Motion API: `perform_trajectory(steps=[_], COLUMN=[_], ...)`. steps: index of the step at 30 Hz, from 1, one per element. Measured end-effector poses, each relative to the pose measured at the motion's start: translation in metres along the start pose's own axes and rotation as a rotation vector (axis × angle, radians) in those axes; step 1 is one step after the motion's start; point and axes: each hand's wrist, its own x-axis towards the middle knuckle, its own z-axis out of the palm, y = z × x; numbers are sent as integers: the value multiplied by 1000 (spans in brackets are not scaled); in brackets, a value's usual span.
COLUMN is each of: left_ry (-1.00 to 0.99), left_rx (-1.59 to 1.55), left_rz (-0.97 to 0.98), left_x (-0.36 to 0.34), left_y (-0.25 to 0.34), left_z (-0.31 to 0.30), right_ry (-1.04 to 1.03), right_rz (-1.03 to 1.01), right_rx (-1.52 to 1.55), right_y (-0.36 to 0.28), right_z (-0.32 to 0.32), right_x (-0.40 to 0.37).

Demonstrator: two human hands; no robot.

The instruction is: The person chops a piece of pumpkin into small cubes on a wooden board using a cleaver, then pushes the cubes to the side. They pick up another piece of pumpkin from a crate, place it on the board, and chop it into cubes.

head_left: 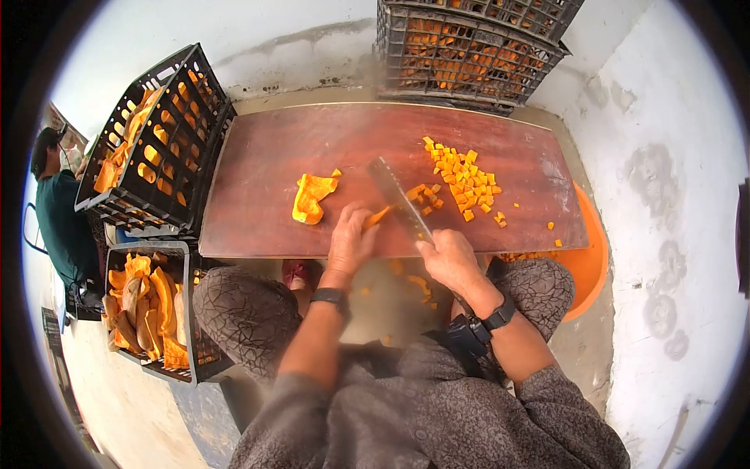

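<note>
My right hand (451, 262) is closed round the handle of a knife (401, 198), whose blade slants up and left over the board. In my left hand (351, 238), the fingers are bent round a small strip of pumpkin (376, 218) just left of the blade. Some cut pumpkin pieces (426, 198) lie directly right of the blade. Farther right spreads a pile of pumpkin cubes (466, 180). A larger pumpkin chunk (312, 198) rests on the board left of my left hand, with a small bit beside it.
The reddish-brown board (266, 148) spans in front of my knees. Black crates of pumpkin stand at the left, one upper (156, 148) and one lower (190, 273); stacked crates (469, 59) rise behind. An orange tub (591, 258) sits at the right. Another person (66, 219) is at far left.
</note>
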Motion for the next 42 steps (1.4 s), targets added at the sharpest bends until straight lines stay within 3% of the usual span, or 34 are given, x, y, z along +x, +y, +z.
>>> perform_trajectory(steps=[13, 18, 22, 27, 31, 34, 36, 42], left_ry=[116, 137, 122, 115, 95, 91, 115, 95], left_rx=[114, 163, 106, 88, 77, 73, 23, 43], left_rz=[41, -23, -50, -45, -76, -41, 24, -8], left_x=[1, 1, 0, 1, 0, 0, 1, 1], left_y=[6, 6, 4, 4, 8, 4, 5, 10], left_z=[3, 5, 5, 5, 2, 3, 2, -1], right_ry=[-8, -222, -255, -377, -267, -205, -204, -176], right_rz=[-91, 103, 96, 280, 142, 102, 236, 259], right_rx=[-162, 48, -17, -78, -162, -73, 257, 388], right_y=[4, 1, -13, -33, -9, -3, 0, 1], right_z=[-2, -12, -19, -19, 7, 12, 9, 8], right_x=[6, 16, 22, 33, 38, 38, 35, 24])
